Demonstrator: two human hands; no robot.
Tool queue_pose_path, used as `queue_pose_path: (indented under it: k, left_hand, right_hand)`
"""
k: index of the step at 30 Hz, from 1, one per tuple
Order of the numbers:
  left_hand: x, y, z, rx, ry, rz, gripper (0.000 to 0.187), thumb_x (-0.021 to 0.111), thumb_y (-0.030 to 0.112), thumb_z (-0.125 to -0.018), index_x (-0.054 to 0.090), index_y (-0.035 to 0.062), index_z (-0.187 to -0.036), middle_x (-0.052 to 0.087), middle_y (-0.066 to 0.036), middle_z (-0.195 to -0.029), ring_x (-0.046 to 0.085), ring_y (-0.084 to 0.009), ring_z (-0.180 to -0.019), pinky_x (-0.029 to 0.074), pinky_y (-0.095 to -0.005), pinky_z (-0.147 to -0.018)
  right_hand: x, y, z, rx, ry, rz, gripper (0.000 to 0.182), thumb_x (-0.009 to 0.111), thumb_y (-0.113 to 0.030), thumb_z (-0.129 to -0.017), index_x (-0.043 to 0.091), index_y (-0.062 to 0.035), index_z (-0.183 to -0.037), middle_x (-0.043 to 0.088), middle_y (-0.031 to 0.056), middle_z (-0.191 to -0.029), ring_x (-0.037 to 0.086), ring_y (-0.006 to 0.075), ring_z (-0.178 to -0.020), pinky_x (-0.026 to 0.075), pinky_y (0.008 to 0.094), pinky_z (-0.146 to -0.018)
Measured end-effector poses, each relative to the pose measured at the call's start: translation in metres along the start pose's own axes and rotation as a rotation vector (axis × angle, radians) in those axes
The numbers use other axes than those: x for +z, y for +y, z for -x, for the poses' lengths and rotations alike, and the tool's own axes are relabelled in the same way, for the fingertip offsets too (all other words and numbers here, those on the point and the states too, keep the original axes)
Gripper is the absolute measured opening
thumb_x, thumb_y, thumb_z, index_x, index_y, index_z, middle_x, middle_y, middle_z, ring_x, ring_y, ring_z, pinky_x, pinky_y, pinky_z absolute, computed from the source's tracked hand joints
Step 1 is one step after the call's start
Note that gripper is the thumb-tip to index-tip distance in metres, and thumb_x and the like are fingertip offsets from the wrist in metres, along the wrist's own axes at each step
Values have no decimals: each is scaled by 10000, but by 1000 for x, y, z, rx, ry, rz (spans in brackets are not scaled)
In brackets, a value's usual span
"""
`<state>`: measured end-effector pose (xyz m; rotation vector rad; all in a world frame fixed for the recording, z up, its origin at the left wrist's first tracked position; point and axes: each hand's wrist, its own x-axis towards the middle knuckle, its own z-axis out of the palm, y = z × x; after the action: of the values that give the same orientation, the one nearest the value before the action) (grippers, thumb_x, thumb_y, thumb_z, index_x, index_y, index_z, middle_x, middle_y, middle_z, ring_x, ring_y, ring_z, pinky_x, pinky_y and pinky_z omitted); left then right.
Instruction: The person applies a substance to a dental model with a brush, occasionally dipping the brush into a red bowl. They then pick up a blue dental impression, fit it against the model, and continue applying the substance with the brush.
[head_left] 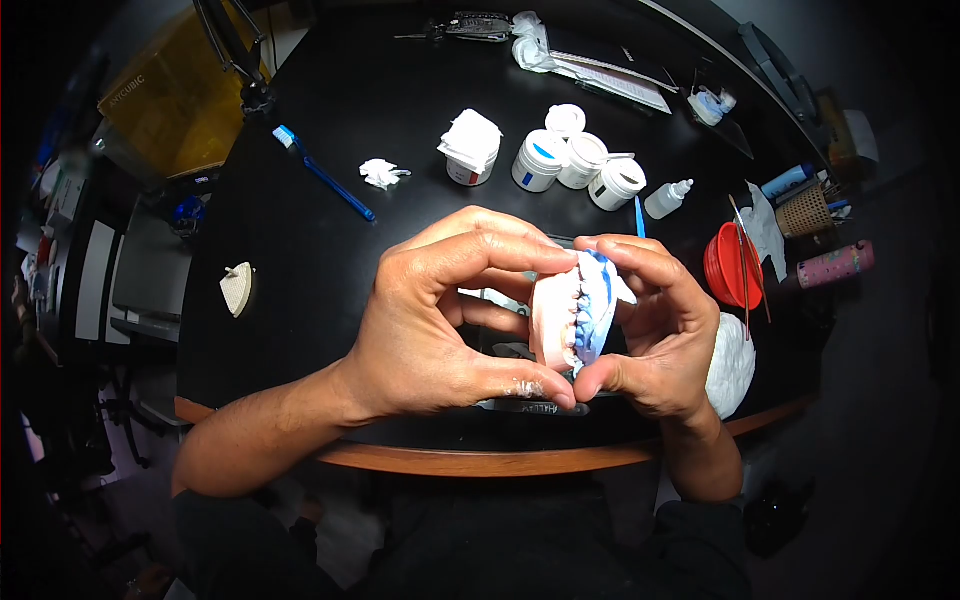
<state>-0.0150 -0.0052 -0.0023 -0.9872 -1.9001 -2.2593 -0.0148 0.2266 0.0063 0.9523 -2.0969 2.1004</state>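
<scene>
Above the desk's front part, my left hand [430,310] is closed round a pale pink dental cast [551,318], thumb below and fingers above. My right hand [668,325] grips a blue-and-white dental cast [599,310] from the other side. The two casts stand on edge with their tooth rows facing and seemingly touching. White residue marks my left thumb. Beneath my hands, a dark item with lettering [535,407] is mostly hidden.
A toothbrush [325,175], crumpled tissue [383,173] and cream cast piece [236,289] lie left. Several white jars [541,160] and a dropper bottle [668,199] stand behind my hands. At right are a red bowl [727,268] and white mass [733,368].
</scene>
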Motion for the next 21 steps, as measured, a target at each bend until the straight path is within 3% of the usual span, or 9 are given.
queue_pose_path:
  k: [21]
  left_hand:
    - [-1, -1, 0, -4, -13, -9, 760, 1007, 76, -602, 646, -23, -1264, 555, -165, -1299, 673, -253, -1165, 672, -353, -900]
  right_hand:
    - [0, 0, 0, -15, 2, 0, 880, 1002, -215, -585, 615, -3, -1347, 584, 158, -1339, 609, 262, -1281, 617, 437, -993]
